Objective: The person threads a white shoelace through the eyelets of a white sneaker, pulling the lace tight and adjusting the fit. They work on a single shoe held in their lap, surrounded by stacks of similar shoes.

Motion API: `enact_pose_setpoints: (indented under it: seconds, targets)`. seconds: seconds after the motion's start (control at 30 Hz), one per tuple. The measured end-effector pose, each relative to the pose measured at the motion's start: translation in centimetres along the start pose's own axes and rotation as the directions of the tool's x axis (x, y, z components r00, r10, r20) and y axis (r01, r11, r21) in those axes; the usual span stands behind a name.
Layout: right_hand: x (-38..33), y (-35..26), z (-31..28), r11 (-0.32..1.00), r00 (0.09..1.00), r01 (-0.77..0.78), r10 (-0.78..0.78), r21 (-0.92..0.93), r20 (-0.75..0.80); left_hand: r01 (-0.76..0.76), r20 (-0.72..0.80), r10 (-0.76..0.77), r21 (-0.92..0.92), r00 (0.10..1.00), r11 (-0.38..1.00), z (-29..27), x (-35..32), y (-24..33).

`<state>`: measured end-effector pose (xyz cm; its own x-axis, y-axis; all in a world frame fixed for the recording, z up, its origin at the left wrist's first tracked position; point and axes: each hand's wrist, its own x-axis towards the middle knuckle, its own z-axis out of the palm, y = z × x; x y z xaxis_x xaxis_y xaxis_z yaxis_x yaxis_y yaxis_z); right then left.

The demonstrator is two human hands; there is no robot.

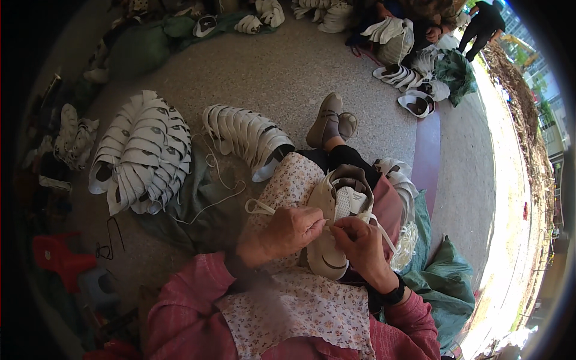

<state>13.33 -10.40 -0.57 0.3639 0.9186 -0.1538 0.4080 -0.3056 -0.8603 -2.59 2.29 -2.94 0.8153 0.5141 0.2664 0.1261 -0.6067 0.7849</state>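
Observation:
A cream lace-up shoe (pixel 327 257) lies across my lap, its opening pointing away from me and its toe toward me. Over its front my left hand (pixel 287 233) is closed in a pinch on a white shoelace (pixel 259 207), which loops out on the left. My right hand (pixel 362 245) pinches the lace close beside it, fingertips nearly meeting the left ones. Another stretch of lace runs from the shoe past the right hand. The eyelets beneath my fingers are mostly hidden.
Stacked white shoe uppers (pixel 144 153) lie at the left, with another row (pixel 246 135) nearer the middle. A hank of white laces (pixel 406 245) and a green sack (pixel 441 279) are at my right. A red stool (pixel 63 258) stands far left. Other people sit at the back.

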Motion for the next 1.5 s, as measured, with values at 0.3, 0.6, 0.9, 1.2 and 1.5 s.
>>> enact_pose_setpoints:
  seconds: [0.3,0.6,0.9,1.2,1.5]
  targets:
    - [-0.2,0.2,1.0,0.965,0.981,0.167,-0.182,-0.201,-0.062,0.369,0.238,-0.316,-0.227,0.918,0.901,-0.3,1.4,0.1]
    - [1.3,-2.5,-3.5,0.893,0.945,0.324,-0.29,-0.312,0.151,-0.366,0.177,0.349,0.077,0.92,0.927,-2.9,5.0,-0.2]
    - [3.2,-2.2,-2.5,0.91,0.913,0.384,-0.349,-0.155,0.214,-0.247,0.39,0.306,-0.194,0.869,0.949,-2.9,6.3,-2.3]
    - [4.8,-2.7,-2.7,0.841,0.867,0.456,-0.346,-0.292,0.359,-0.208,0.323,0.301,-0.294,0.897,0.933,-2.5,5.7,-2.8]
    - [5.3,0.2,-14.0,0.982,0.869,0.139,-0.059,0.128,-0.491,-0.136,0.393,0.257,-0.31,0.883,0.941,-2.1,5.8,-1.9]
